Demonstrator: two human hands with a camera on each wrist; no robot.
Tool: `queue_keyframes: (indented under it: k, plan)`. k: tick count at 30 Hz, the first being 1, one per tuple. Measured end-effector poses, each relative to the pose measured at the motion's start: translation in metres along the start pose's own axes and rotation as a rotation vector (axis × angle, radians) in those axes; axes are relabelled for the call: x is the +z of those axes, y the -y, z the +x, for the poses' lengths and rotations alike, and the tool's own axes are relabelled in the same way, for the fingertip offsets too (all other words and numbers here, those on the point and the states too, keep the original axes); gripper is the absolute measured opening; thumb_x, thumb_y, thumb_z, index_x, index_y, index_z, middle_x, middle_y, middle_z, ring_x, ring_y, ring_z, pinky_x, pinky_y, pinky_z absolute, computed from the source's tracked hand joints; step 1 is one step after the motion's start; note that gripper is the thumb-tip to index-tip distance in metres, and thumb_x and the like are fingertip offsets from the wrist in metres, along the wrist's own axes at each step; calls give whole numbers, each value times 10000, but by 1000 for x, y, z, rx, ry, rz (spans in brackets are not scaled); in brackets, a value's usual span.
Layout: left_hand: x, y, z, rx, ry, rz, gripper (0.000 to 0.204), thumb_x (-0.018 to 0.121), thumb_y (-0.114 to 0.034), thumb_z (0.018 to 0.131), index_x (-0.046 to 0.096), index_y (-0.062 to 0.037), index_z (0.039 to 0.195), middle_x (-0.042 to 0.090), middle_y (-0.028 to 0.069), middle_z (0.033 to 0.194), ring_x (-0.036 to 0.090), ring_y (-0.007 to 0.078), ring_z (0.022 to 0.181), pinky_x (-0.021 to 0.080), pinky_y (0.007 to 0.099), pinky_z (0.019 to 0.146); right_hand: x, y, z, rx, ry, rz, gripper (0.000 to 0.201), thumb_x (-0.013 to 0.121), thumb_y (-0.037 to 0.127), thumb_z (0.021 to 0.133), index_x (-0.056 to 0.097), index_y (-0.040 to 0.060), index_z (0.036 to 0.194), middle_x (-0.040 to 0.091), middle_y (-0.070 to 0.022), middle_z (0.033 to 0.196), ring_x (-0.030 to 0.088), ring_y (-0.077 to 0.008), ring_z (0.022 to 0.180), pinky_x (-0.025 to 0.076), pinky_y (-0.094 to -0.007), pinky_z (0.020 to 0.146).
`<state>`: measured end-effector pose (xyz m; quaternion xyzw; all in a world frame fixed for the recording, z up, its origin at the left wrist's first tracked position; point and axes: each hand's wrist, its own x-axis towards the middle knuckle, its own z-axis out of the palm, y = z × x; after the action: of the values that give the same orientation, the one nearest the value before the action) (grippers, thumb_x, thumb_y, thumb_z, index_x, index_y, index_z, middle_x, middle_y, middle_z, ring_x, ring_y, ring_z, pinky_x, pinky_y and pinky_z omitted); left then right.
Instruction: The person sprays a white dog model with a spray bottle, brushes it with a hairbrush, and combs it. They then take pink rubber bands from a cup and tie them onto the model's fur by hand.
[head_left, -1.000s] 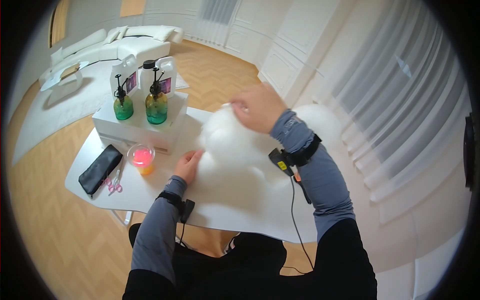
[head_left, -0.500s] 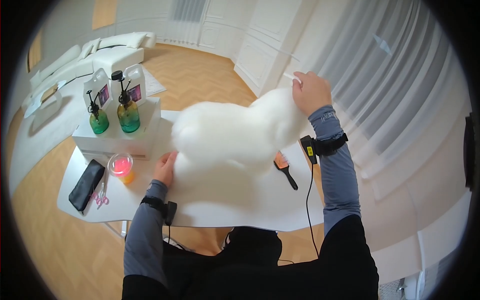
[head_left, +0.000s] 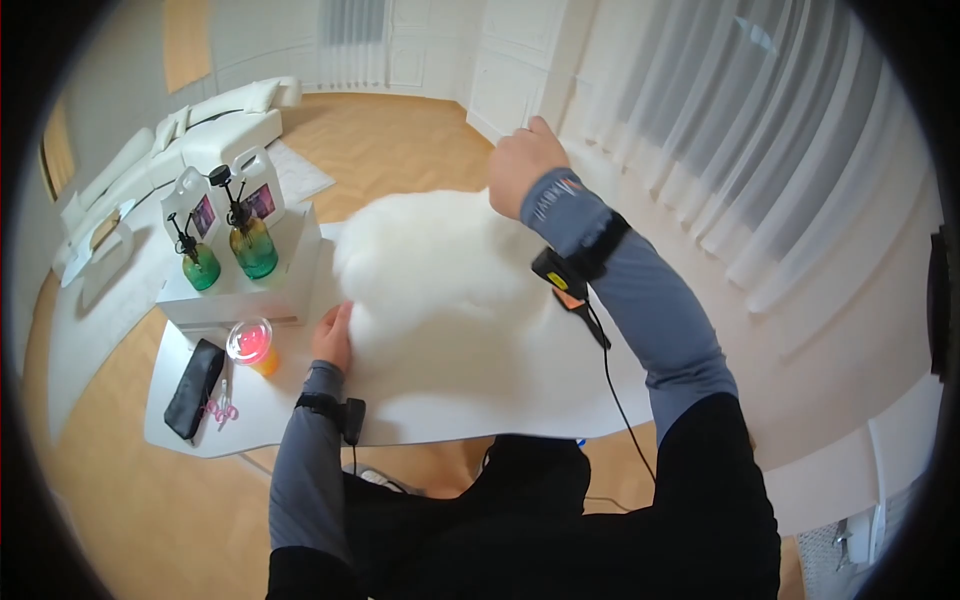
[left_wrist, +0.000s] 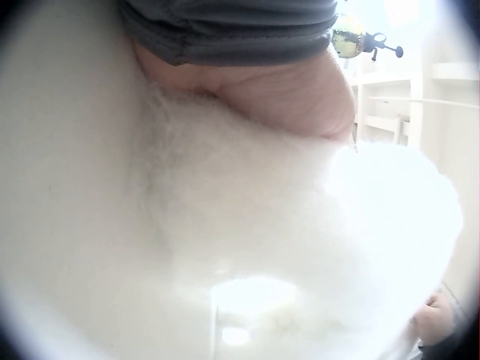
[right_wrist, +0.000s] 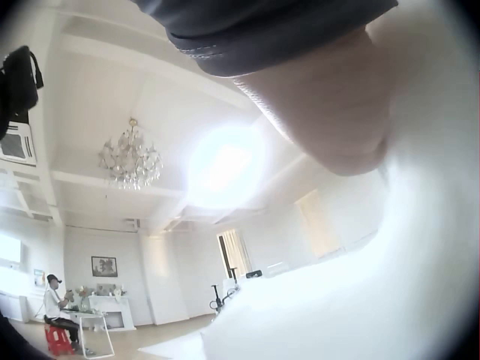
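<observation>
A big fluffy white furry mass (head_left: 430, 250) stands on the white table (head_left: 440, 415). My left hand (head_left: 332, 338) rests against its left side, fingers up along the fur; in the left wrist view fur covers the fingers. My right hand (head_left: 525, 165) is curled at the upper right of the fur, knuckles up. It held a slim white object half a second ago, and my hand now hides whatever is in it. A hairbrush with a black handle (head_left: 597, 328) and orange pad lies right of the fur, partly under my right wrist strap.
On the left are a black pouch (head_left: 195, 390), pink-handled scissors (head_left: 221, 408) and a clear cup (head_left: 252, 345) with pink and orange contents. Two green spray bottles (head_left: 253, 250) and white jugs (head_left: 262, 190) stand on a white box (head_left: 240, 300). A cable (head_left: 628, 415) hangs from my right wrist.
My right hand swept out to the right past the fur, then came back left above it. The left hand has stayed at the fur's left side. The head view has shifted slightly.
</observation>
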<state>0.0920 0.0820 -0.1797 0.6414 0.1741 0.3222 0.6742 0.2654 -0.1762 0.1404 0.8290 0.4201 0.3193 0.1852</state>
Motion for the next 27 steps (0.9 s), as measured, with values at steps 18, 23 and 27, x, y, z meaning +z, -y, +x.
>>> queue_keyframes:
  k: [18,23,27]
  plan:
    - [1,-12,-6,28,8,21,436,616,-355,1073,724,58,1157,752,74,1068,652,144,971,501,276,887,26,65,-106,-34,-463,518,336,665,129,905,708,64,1232,621,-68,855,639,-268,648,506,-419,557]
    - [0,-8,-4,-5,-18,-10,448,613,-358,1073,720,65,1175,756,87,1090,664,156,994,504,279,907,26,50,-116,327,-569,433,322,685,154,918,714,109,1235,622,-61,861,660,-273,669,532,-401,574]
    - [5,-17,-6,-51,-33,-18,463,616,-361,1071,716,74,1192,758,97,1111,670,166,1017,504,286,926,49,54,-126,290,-504,457,313,692,162,925,717,108,1232,629,-54,868,670,-263,690,537,-397,576]
